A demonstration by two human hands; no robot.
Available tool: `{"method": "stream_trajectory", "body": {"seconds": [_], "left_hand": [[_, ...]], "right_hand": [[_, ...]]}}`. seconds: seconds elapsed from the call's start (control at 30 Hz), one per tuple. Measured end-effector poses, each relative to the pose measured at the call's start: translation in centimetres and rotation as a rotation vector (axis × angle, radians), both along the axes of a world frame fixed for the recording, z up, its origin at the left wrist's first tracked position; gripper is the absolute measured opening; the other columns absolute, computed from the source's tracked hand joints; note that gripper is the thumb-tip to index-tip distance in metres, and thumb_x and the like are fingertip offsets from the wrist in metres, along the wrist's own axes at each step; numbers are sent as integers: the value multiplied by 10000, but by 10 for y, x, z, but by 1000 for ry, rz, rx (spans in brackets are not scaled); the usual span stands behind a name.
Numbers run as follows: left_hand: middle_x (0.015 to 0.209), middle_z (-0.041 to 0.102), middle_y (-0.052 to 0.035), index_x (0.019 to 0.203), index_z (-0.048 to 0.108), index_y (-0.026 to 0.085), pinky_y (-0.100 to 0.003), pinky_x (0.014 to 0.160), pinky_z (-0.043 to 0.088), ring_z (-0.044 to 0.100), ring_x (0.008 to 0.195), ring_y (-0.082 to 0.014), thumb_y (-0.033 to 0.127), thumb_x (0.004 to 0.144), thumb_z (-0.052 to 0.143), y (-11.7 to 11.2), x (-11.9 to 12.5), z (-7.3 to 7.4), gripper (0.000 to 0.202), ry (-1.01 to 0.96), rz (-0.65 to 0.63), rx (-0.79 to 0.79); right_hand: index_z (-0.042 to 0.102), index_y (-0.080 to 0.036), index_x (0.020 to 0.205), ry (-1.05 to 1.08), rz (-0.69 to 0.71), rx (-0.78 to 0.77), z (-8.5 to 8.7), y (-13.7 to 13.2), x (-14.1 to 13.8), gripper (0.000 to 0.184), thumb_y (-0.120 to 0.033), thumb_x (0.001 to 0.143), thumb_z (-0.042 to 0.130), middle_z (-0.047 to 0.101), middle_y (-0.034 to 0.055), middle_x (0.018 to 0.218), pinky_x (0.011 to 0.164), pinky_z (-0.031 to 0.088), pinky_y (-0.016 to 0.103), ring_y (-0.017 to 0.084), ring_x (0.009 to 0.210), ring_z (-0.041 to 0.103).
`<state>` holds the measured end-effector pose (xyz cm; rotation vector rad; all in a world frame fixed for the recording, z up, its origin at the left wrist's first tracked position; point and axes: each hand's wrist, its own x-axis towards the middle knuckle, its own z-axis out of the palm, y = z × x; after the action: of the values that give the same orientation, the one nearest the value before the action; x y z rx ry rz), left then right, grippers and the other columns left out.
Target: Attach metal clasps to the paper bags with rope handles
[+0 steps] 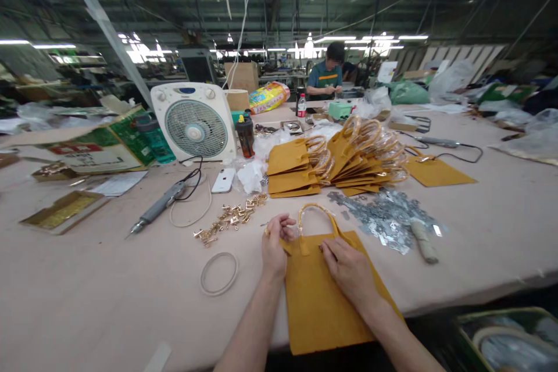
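Working at the near edge of the table (pixel 87 302), we press a yellow felt bag (pixel 318 302) flat, its looped handle (pixel 311 208) pointing toward the far edge. Our left hand (pixel 274 244) keeps a narrow grip, pinched on the bag's top left corner. Our right hand (pixel 349 267) lies spread on the bag, its grip holding nothing. Brass fittings (pixel 231 215) lie just beyond the left hand, and silver plates (pixel 387 218) lie beyond the right.

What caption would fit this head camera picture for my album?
Left hand and right hand touch a mustard bag beside gold fittings.
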<state>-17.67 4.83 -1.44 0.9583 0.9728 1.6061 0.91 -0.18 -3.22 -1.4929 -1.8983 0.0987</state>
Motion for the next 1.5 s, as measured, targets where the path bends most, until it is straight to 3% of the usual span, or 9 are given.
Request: {"method": "stream_trajectory", "body": {"seconds": [0.23, 0.33, 0.47, 0.67, 0.73, 0.87, 1.1, 1.33, 1.5], "left_hand": [[1095, 726, -108, 1035, 754, 192, -392, 1003, 492, 653, 1044, -247, 440, 856, 707, -22, -6, 6, 310, 258, 162, -46], [1332, 678, -146, 951, 785, 203, -502, 1199, 341, 560, 1311, -332, 410, 871, 678, -40, -15, 12, 246, 567, 187, -35], [1235, 745, -156, 960, 770, 217, -547, 1152, 408, 647, 1216, -347, 476, 984, 502, -55, -19, 24, 374, 866, 63, -39], [1418, 666, -122, 1198, 721, 209, -513, 1245, 328, 535, 1402, -331, 600, 905, 614, -64, -15, 33, 500, 475, 58, -245], [1317, 726, -126, 1112, 742, 191, -546, 1180, 422, 581, 1344, -382, 679, 830, 655, -67, -21, 31, 570, 381, 55, -394], [1084, 812, -72, 1044, 776, 233, -545, 953, 591, 724, 1085, -381, 705, 824, 651, -68, -28, 29, 536, 74, -267, -526], [1151, 785, -149, 1125, 751, 154, -533, 1114, 476, 680, 1229, -360, 569, 907, 623, -65, -28, 35, 486, -460, -653, -385], [1283, 721, -222, 1292, 672, 60, -507, 1181, 362, 615, 1315, -369, 569, 954, 523, -56, -47, 20, 629, -648, -724, -229], [1268, 726, -221, 1279, 694, 105, -582, 1153, 358, 635, 1267, -415, 576, 931, 534, -55, -45, 26, 607, -681, -758, -244]], "right_hand": [[764, -234, 1136, 452, 120, -173, 12, -1, 13, 363, -480, 1043, 513, 760, 83, 1117, 953, 515, 362, 254, 1045, 696], [778, -203, 1125, 601, 88, -228, 13, -4, 17, 452, -566, 1017, 530, 738, 77, 939, 782, 523, 331, 233, 853, 674], [776, -151, 1092, 864, 74, -240, 11, -3, 25, 553, -643, 977, 553, 640, 37, 770, 579, 442, 282, 171, 638, 555], [778, -147, 1007, 1145, 33, -144, 18, -3, 25, 546, -654, 956, 583, 626, 25, 725, 542, 403, 257, 140, 593, 512], [777, -155, 976, 1168, 55, -140, 20, 0, 16, 545, -659, 960, 572, 620, 20, 703, 533, 394, 250, 133, 577, 506], [774, -174, 953, 1138, 92, -121, 20, 7, 8, 532, -653, 975, 543, 620, 17, 702, 525, 397, 242, 129, 570, 512], [751, -187, 998, 1184, -14, -33, 31, 6, 20, 478, -638, 955, 595, 632, 19, 748, 543, 434, 256, 147, 614, 532], [783, -198, 1036, 887, 278, -202, 60, 45, -53, 479, -636, 940, 611, 695, 73, 805, 581, 506, 303, 207, 679, 608], [765, -231, 1151, 584, 559, -248, 71, 69, -120, 345, -472, 939, 639, 768, 96, 1078, 818, 604, 379, 258, 934, 717]]}}
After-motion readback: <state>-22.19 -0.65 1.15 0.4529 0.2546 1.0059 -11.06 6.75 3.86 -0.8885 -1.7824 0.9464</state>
